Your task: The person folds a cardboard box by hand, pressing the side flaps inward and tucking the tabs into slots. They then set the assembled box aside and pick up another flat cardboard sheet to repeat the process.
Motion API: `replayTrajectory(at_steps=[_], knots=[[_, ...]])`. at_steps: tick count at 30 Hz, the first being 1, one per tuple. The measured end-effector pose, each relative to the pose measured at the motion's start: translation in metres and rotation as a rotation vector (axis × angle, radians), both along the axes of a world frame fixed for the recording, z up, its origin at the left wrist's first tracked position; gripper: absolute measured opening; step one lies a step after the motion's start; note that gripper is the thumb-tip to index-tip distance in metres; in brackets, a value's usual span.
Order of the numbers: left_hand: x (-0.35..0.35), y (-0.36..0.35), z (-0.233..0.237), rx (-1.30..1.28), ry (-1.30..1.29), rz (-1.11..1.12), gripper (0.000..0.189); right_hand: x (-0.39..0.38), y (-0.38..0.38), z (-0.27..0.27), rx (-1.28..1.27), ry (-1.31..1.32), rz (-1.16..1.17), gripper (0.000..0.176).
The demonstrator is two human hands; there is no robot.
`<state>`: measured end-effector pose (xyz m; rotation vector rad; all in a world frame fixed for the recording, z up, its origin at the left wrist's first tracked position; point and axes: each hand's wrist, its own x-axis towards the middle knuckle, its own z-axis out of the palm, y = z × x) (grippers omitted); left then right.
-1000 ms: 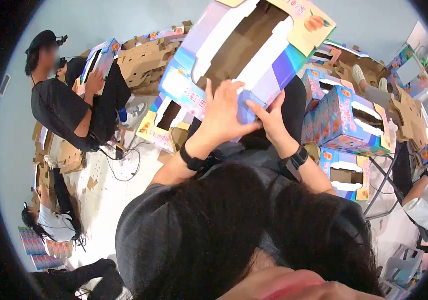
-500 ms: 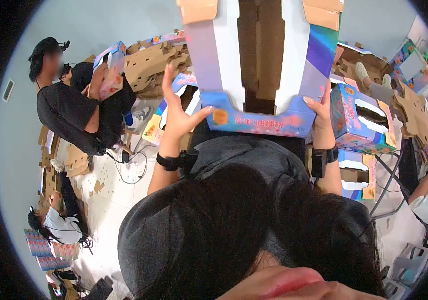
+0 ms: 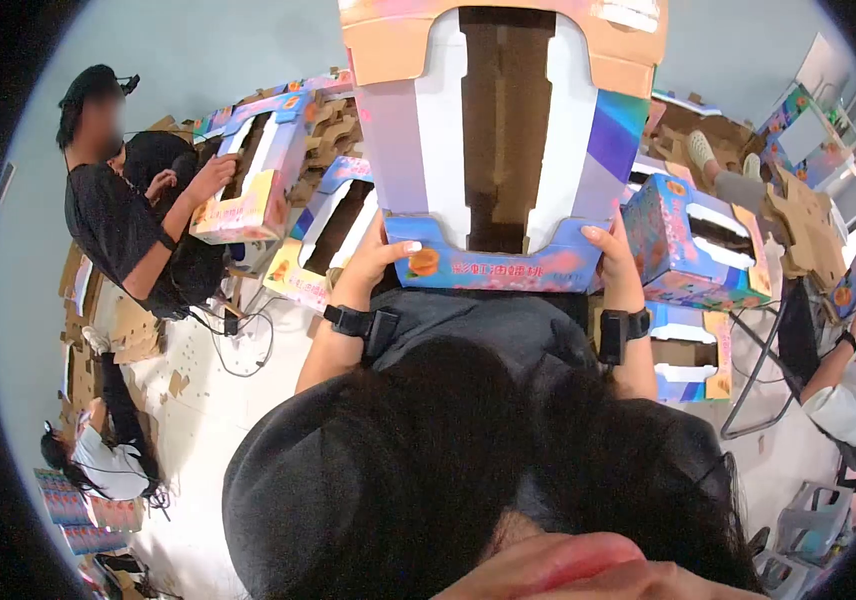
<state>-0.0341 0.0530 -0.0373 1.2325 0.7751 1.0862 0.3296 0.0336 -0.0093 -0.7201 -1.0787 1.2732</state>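
In front of my body I hold a printed cardboard fruit box (image 3: 508, 268), blue at the near end and orange at the far end, with a long opening along its top. My left hand (image 3: 380, 258) grips its near left corner, thumb on the blue end panel beside a printed fruit. At the near right corner my right hand (image 3: 614, 252) holds it the same way, thumb pressed on the panel. The other fingers of both hands are mostly hidden behind the box sides. The far flap reaches up to the top edge of the view.
Another box (image 3: 300, 283) sits left of my arm; a blue box (image 3: 700, 240) and a lower one (image 3: 690, 350) stand at right. Flattened cardboard (image 3: 333, 130) lies behind. At left a person (image 3: 138, 210) handles a similar box (image 3: 253, 170). Another person (image 3: 853, 390) is at far right.
My left hand, spread with its fingers raised half a second ago, has closed on the box's left corner. The far orange flap now shows more fully. The person at left has lowered their box.
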Motion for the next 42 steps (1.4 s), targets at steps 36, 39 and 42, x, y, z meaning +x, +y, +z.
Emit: replayTrajectory(at_steps=[36,39,42], knots=[[0.003,-0.007,0.002,0.036,-0.014,0.023,0.096,0.011,0.005,-0.033,0.032,-0.058,0.012,0.085],[0.002,-0.005,0.0,0.043,-0.01,0.018,0.097,0.011,0.005,-0.033,0.028,-0.061,0.004,0.086],[0.002,-0.005,-0.002,0.047,-0.009,0.02,0.098,0.011,0.006,-0.034,0.027,-0.054,0.004,0.086]])
